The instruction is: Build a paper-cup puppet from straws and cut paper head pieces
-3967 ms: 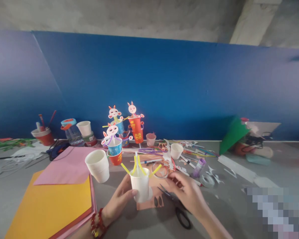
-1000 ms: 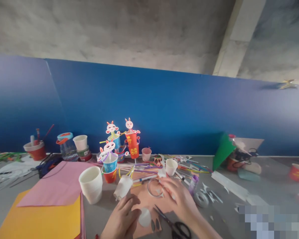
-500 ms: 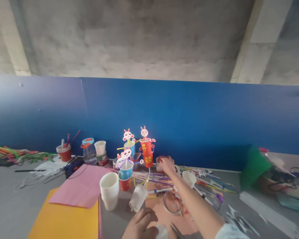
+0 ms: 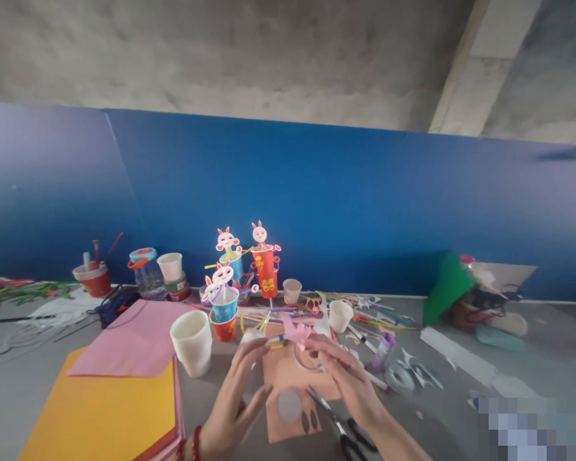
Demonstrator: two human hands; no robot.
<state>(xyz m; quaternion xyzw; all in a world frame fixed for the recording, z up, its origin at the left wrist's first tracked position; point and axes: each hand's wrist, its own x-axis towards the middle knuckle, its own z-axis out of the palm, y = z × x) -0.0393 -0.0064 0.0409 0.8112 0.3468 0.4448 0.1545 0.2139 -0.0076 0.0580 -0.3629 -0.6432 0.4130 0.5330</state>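
My left hand [image 4: 237, 390] is raised with thumb and fingers apart, holding nothing. Its fingertips are near a white paper cup [image 4: 252, 335], partly hidden behind them. A piece of pink paper [image 4: 297, 331] is at the fingertips of my right hand [image 4: 348, 378], which closes on its edge. Below both hands lies a peach paper sheet [image 4: 281, 371], bearing a white paper circle [image 4: 289, 405] and two small dark leaf-shaped pieces [image 4: 310, 421]. Open scissors [image 4: 336, 419] rest beside these, under my right wrist. A roll of tape [image 4: 307, 358] is partly covered by my right fingers.
Paper-cup figures with rabbit faces [image 4: 224, 307] stand behind my left hand, near white cups [image 4: 192, 342]. Pink paper [image 4: 129, 339] overlaps yellow sheets [image 4: 105, 410] at left. Markers, a purple glue stick [image 4: 384, 352] and scraps lie at right. A blue partition [image 4: 317, 205] rises behind.
My right hand has drawn back from a small cup at the rear and now has pink paper at its fingertips. My left hand has risen off the peach sheet. The view has shifted.
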